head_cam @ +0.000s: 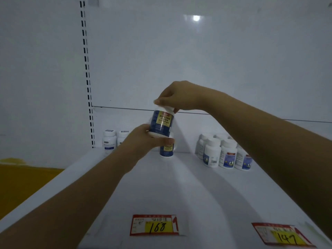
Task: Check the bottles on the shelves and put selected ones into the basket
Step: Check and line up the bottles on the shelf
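Above the white shelf (172,186) I hold up a white bottle with a dark blue label (162,123). My left hand (143,141) grips its base from the left, and my right hand (179,97) pinches its white cap from above. Behind and below it, a second bottle with the same blue label (167,150) stands at the back of the shelf, partly hidden by my left hand. No basket is in view.
Two white bottles (110,141) stand at the back left, and a cluster of several white bottles (224,153) at the back right. Price tags reading 168 (156,225) and 147 (282,235) lie on the shelf's front edge. A slotted upright (88,78) runs up the left.
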